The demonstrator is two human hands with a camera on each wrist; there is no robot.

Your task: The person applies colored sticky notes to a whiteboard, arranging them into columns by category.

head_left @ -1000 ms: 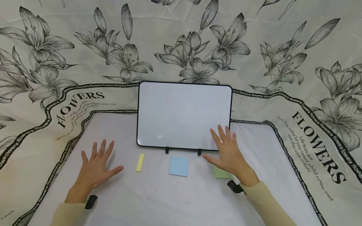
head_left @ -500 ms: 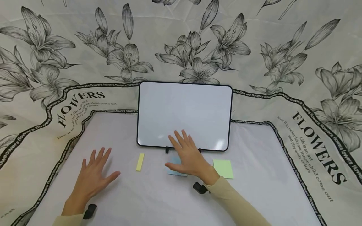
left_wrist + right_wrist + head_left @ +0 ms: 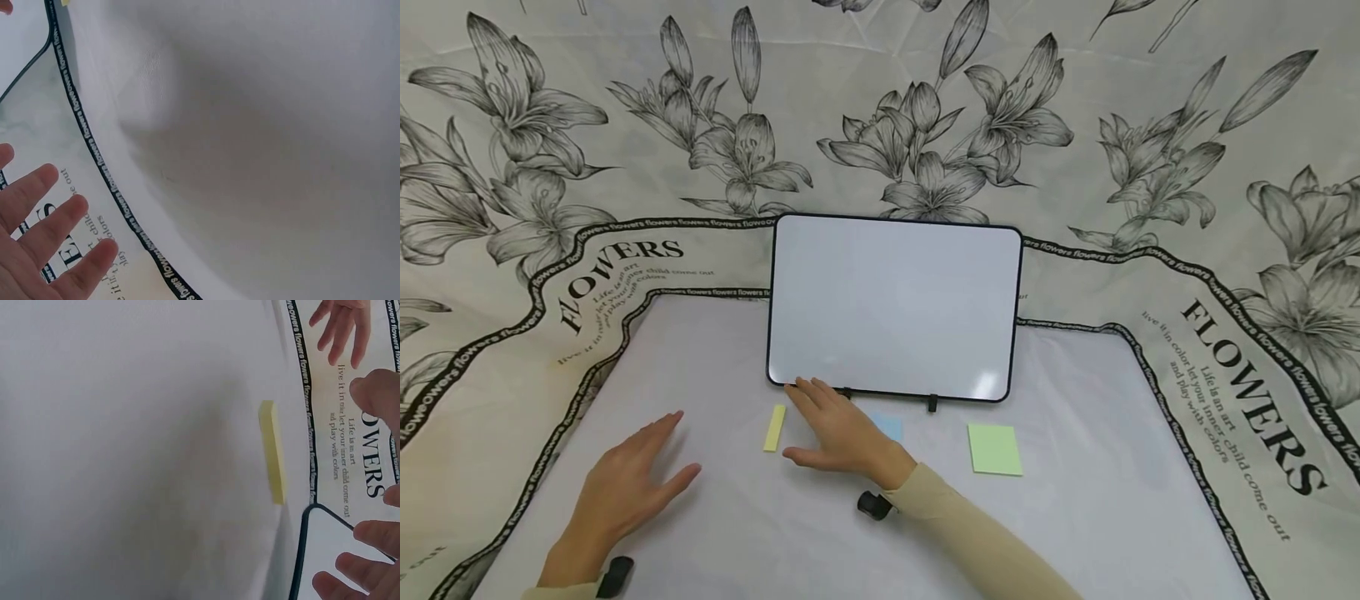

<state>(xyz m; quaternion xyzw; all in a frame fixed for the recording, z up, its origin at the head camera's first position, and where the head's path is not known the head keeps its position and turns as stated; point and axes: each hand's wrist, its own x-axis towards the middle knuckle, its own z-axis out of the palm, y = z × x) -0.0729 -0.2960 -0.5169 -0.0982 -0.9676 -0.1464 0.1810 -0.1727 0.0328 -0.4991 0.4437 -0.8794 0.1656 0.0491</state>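
In the head view my right hand (image 3: pixel 846 433) hovers with fingers extended just right of a thin yellow sticky-note pad (image 3: pixel 774 428). It partly covers a square blue sticky-note pad (image 3: pixel 889 427), and its fingertips overlap the lower edge of a blank whiteboard (image 3: pixel 895 304). The right wrist view shows the narrow yellow pad (image 3: pixel 272 453) lying beside the right-hand fingers (image 3: pixel 362 569). At the left, my left hand (image 3: pixel 617 492) is held over the white cloth, fingers straight and thumb apart, touching no object. A square green sticky-note pad (image 3: pixel 995 450) lies to the right.
The black-rimmed whiteboard stands at the back on small black feet (image 3: pixel 932 403). White cloth (image 3: pixel 1075 517) with a flower-printed border (image 3: pixel 1232 367) covers the surface. Each wrist wears a small black camera (image 3: pixel 874 505).
My right hand has swept left, from over the green pad across the blue pad to near the yellow one. My left hand has drawn slightly back toward me, its fingers closer together.
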